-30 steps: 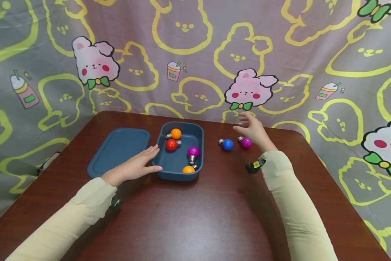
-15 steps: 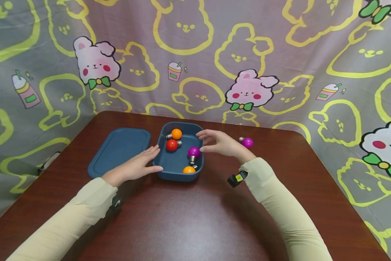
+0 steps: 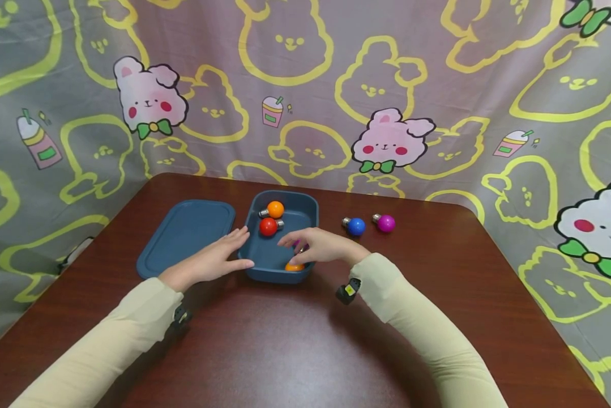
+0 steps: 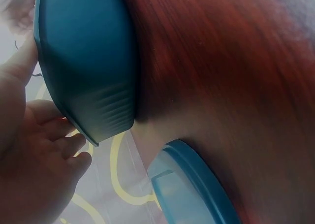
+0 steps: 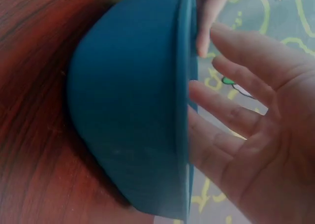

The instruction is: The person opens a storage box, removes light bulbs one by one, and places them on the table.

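A dark blue plastic box (image 3: 274, 276) holds an orange light bulb (image 3: 276, 209) and a red light bulb (image 3: 268, 226) at its far left. Near its front right lie another orange bulb (image 3: 294, 267) and a purple bulb (image 3: 298, 243), both partly covered by my right hand (image 3: 328, 247). That hand hovers above the box's right side, fingers spread and slightly bent; in the right wrist view nothing shows between them. My left hand (image 3: 208, 264) rests at the box's left rim with straight fingers, thumb toward the front corner; the left wrist view shows the hand along the wall (image 4: 93, 61).
The box's blue lid (image 3: 185, 235) lies flat on the brown table (image 3: 264, 345), left of the box. To the right lie a blue bulb (image 3: 356, 226) and a second purple bulb (image 3: 386, 223). A patterned curtain (image 3: 305, 96) hangs behind the table.
My right hand has moved left and nearer, from above the loose bulbs at the right to over the box. The left hand stays put. The bulbs show no clear shift.
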`<state>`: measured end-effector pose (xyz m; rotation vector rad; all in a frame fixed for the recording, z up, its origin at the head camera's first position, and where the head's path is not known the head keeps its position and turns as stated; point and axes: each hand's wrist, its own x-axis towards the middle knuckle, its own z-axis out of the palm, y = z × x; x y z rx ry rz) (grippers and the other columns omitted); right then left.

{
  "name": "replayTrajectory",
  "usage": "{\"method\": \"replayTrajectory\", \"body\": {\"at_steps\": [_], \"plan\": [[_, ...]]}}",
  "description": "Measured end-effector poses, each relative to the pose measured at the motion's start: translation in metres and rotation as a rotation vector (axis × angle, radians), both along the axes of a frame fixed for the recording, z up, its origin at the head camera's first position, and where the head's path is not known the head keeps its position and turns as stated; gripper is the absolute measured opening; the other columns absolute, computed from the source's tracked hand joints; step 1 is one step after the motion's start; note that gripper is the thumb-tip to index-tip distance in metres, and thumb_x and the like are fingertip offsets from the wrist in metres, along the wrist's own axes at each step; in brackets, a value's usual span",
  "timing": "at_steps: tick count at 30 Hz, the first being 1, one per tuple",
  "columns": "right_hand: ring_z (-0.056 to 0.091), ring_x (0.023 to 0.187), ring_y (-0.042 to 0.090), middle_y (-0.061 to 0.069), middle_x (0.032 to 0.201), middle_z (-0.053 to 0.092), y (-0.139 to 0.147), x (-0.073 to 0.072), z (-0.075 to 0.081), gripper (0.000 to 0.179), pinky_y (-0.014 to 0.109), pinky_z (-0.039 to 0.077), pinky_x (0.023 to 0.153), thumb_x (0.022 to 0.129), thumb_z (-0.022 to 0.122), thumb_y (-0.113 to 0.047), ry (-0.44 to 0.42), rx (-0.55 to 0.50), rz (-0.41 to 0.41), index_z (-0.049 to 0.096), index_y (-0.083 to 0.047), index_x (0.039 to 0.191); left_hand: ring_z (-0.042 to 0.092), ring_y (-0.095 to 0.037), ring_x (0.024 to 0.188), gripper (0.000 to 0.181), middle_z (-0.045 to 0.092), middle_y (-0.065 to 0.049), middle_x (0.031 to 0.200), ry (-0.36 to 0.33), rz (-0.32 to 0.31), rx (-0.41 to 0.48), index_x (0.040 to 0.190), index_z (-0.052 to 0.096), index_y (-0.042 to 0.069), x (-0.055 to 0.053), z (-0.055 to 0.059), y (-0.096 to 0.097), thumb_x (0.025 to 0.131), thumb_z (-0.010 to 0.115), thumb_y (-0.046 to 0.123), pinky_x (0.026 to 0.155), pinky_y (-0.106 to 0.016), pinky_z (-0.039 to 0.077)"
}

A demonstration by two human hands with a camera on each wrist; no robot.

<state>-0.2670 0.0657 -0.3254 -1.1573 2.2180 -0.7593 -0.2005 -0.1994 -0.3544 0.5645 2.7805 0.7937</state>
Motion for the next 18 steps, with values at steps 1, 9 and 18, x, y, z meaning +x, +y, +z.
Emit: {"method": "replayTrajectory", "body": {"at_steps": [1, 9, 18], "plan": [[0.053, 0.103, 0.021, 0.01, 0.127, 0.053, -0.002, 0.001, -0.001, 0.046, 0.028, 0.048, 0.079, 0.087, 0.066, -0.019, -0.001, 0.019, 0.012, 0.052, -0.012, 0.13, 0.01, -0.037, 0.136, 0.08, 0.014, -0.017, 0.15, -0.001, 0.0, 0.001, 0.143, 0.023, -0.003, 0.0, 0.0, 0.0, 0.088, 0.06, 0.041, 0.104, -0.056, 0.015], [0.055, 0.101, 0.017, 0.006, 0.124, 0.055, -0.016, 0.002, -0.001, 0.04, 0.026, 0.046, 0.083, 0.088, 0.062, -0.011, -0.001, 0.2, 0.058, 0.056, -0.012, 0.128, 0.01, -0.037, 0.136, 0.079, 0.014, -0.018, 0.15, 0.008, -0.011, 0.01, 0.143, 0.024, -0.003, 0.001, 0.001, -0.001, 0.088, 0.059, 0.041, 0.104, -0.056, 0.015], [0.05, 0.106, 0.015, -0.002, 0.122, 0.056, -0.028, 0.0, -0.006, 0.04, 0.027, 0.043, 0.088, 0.088, 0.059, -0.005, 0.006, 0.298, 0.068, 0.058, -0.015, 0.126, 0.01, -0.035, 0.136, 0.08, 0.013, -0.016, 0.151, -0.012, 0.002, 0.001, 0.144, 0.023, -0.001, 0.001, 0.001, 0.0, 0.088, 0.059, 0.042, 0.104, -0.055, 0.016]]}}
